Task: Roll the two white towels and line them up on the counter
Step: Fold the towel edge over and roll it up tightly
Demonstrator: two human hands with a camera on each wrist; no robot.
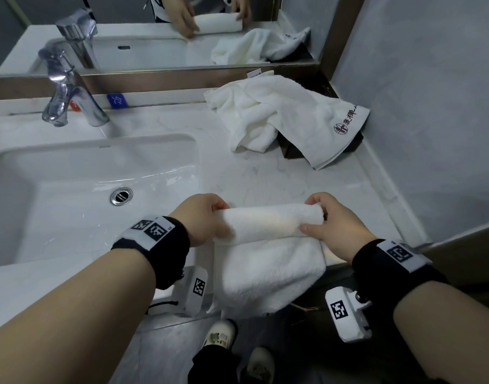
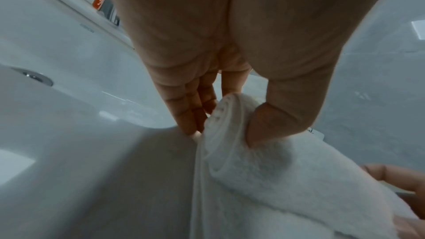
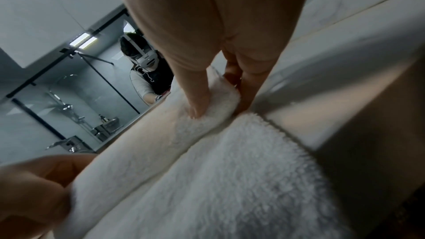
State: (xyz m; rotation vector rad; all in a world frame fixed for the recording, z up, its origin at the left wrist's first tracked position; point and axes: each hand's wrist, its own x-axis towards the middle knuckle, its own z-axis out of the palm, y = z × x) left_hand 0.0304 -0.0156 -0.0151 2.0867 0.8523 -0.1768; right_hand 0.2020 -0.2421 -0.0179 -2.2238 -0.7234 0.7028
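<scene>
A white towel (image 1: 268, 239) lies at the counter's front edge, its far part wound into a roll (image 1: 271, 221) and its loose end hanging over the edge. My left hand (image 1: 207, 217) grips the roll's left end, thumb on top (image 2: 264, 124). My right hand (image 1: 329, 220) grips the right end, thumb pressed into the roll (image 3: 197, 101). The roll's spiral end (image 2: 220, 121) shows in the left wrist view. A second white towel (image 1: 282, 117) with a dark logo lies crumpled at the back right corner.
The white sink basin (image 1: 71, 189) with its drain (image 1: 121, 196) sits left of the roll. A chrome tap (image 1: 68, 90) stands behind it under the mirror (image 1: 154, 37). A dark box (image 1: 290, 151) lies under the crumpled towel. Grey wall (image 1: 431, 106) bounds the right.
</scene>
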